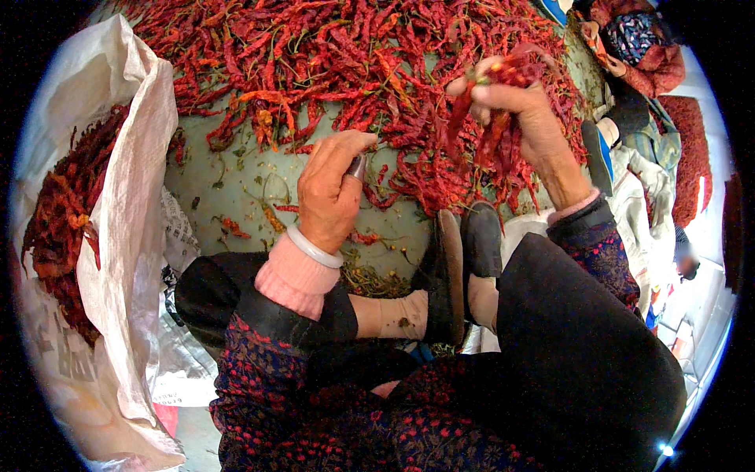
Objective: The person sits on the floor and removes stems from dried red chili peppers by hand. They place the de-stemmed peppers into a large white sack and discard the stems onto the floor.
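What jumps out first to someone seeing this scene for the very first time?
The big heap of dried red chillies spread over the floor at the top. The right hand grips a bunch of chillies lifted above the heap, while the left hand hovers at its edge. On the left, a white woven sack stands open, more chillies inside.

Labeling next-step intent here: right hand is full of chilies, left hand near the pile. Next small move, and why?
Probably the left hand reaches to the bunch of dried chilies that the right hand grips above the pile, to pluck one: its fingers appear empty, and the open sack lies on its side.
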`<state>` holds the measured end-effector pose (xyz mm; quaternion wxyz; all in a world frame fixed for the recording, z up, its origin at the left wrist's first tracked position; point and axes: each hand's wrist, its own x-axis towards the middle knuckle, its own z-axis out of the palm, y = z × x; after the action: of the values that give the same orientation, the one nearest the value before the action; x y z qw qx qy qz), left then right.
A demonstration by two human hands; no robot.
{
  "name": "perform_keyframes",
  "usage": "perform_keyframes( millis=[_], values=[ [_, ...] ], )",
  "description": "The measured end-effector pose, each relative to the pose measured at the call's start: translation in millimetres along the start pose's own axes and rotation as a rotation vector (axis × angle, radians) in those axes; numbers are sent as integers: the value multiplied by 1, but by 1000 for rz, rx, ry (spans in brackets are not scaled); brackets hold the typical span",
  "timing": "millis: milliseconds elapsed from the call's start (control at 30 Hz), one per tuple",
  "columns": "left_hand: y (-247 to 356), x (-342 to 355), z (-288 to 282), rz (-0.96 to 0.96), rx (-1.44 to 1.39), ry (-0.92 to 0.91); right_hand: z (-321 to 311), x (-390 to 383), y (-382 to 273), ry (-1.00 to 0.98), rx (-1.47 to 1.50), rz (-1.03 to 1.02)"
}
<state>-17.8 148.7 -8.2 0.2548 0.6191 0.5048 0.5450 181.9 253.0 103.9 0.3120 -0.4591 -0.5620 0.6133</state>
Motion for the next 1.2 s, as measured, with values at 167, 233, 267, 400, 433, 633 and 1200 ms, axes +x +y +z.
perform_keyframes(
  millis=[167,233,267,400,433,633,1200],
  values=[
    [6,6,-2,297,192,-11,17,-9,26,-149,-129,285],
    [5,6,1,336,228,-41,26,-10,34,-164,-195,379],
    [4,5,3,339,243,-64,29,-10,35,-207,-215,377],
    [0,0,7,322,270,-141,42,-9,36,-329,-252,404],
    [-2,-2,9,309,258,-140,43,-9,34,-341,-257,417],
    [-5,-10,7,251,201,-281,40,-10,40,-311,-216,449],
    [1,-15,3,198,158,-315,46,-15,39,-421,-841,79]
  ],
)
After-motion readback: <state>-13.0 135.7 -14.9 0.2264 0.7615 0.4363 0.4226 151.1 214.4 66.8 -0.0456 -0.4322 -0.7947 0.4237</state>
